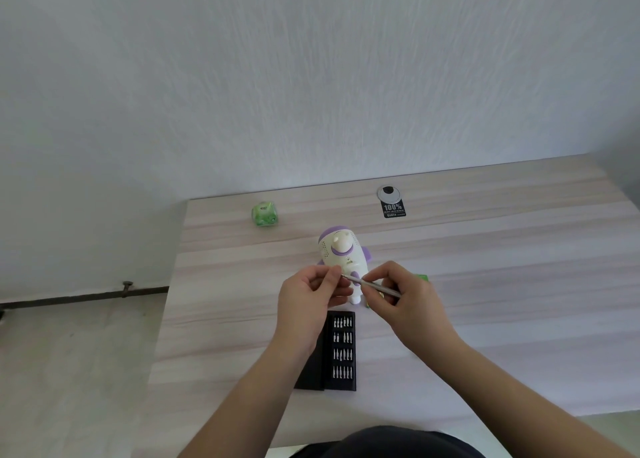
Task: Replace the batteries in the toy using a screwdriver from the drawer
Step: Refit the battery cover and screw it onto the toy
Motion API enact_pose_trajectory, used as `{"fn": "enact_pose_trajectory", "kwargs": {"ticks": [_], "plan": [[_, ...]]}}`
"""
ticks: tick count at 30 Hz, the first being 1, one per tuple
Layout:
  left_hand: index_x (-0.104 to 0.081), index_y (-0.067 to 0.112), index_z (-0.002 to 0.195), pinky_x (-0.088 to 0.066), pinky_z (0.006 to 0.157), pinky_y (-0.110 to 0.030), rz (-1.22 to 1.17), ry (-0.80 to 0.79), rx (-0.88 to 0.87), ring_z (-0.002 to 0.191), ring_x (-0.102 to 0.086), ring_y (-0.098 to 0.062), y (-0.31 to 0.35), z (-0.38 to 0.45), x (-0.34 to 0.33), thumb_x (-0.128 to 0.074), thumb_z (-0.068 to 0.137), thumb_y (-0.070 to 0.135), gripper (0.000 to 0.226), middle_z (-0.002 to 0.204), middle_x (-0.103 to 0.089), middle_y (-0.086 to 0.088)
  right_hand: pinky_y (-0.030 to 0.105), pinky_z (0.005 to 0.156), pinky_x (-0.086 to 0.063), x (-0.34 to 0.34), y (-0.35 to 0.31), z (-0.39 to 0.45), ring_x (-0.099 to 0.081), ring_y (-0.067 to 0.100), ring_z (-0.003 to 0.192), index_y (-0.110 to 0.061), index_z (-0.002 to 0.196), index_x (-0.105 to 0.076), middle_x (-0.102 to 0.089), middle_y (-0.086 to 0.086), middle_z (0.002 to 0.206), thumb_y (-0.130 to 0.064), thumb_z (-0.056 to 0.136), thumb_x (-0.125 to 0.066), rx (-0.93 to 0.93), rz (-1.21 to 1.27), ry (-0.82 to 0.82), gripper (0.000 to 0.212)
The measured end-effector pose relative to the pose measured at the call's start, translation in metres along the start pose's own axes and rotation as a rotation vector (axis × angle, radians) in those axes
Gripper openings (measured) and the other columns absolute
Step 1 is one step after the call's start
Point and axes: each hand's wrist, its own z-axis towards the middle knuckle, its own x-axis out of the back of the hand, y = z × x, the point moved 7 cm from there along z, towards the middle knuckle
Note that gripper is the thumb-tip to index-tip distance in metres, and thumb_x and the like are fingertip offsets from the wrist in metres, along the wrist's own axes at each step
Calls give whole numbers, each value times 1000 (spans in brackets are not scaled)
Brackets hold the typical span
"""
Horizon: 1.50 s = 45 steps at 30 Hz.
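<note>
- Head view, looking down over a pale wood-grain table [485, 249] set against a white textured wall [311, 76].
- Toy [341, 249] lying near the table's middle: white body, purple trim, a rounded knob with a purple collar facing up.
- Left hand [308, 301] raised just in front of the toy, fingers curled, thumb and forefinger pinching the tip end of the screwdriver [372, 286] (whether a loose bit sits between those fingertips, cannot tell).
- Right hand [401, 295] gripping the screwdriver's thin silver shaft further back, fingers curled round it like a pen, handle end poking out toward the right.
- Screwdriver tilted, tip to the left and slightly higher, crossing in front of the toy's lower half; contact with the toy not clear from this angle.
- Bit case [341, 350] open on the table nearer the body, just below the hands: black tray with four rows of small silver bits, black lid [311, 371] folded out flat on its left, partly under the left forearm.
- Green pack [422, 277] just beside the right hand, mostly hidden behind it (contents not readable).
- Green cube [264, 214] well apart from the toy, toward the far left edge.
- Round grey grommet [388, 193] near the far edge, with a black tag [394, 209] reading "100%" touching it on the near side.
- Pale floor [69, 371] left of the table; dark clothing [381, 443] at the bottom edge.
</note>
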Motion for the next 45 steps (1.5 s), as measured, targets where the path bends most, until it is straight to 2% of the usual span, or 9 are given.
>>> {"fn": "enact_pose_trajectory", "kwargs": {"ticks": [7,15,19,23,32,37,45], "plan": [[-68,2,86,-56,60,-24,31,-9,11,65,-70,-20,-1,4,-2,-59,94,13,16,73,-72,-11,11,45,-29,-1,3,2,-37,6,45,-23,82,-65,-44,-11,47,-17,84,-71,-14,-7,6,9],[-69,6,83,-56,61,-23,52,-36,6,63,-69,-17,-5,7,-8,-58,95,13,18,69,-71,-7,13,46,-30,1,14,2,-39,5,45,-23,80,-67,-46,-10,50,-23,86,-69,-83,-3,34,6],[-69,5,84,-56,60,-24,63,-40,14,63,-68,-17,-9,8,-9,-58,95,13,18,71,-71,-8,25,49,-35,1,18,3,-39,7,45,-22,77,-67,-46,-9,48,-29,87,-68,-107,-27,25,12],[-69,5,84,-55,58,-25,90,-43,25,61,-68,-18,-11,9,-7,-56,96,16,21,70,-70,-6,15,45,-30,4,13,5,-39,6,45,-22,78,-69,-49,-8,50,-28,85,-70,-78,-56,5,9],[-67,4,83,-53,53,-23,103,-51,28,56,-64,-14,-11,7,-7,-55,97,17,23,66,-68,-6,15,47,-32,3,9,2,-41,6,47,-22,80,-68,-57,-2,57,-22,84,-71,-31,-51,-10,5],[-67,5,84,-53,54,-24,103,-62,22,56,-64,-14,-12,7,-8,-56,96,17,20,66,-68,-6,17,47,-32,3,11,1,-41,6,48,-23,81,-67,-51,-8,53,-22,83,-72,-19,-78,-18,5],[-69,4,85,-53,54,-23,-89,-65,130,58,-64,-16,-21,8,-9,-55,97,16,23,71,-69,-10,11,47,-32,4,16,-2,-43,3,47,-25,84,-69,-52,-10,54,-25,84,-72,-73,-1,3,3]]}}
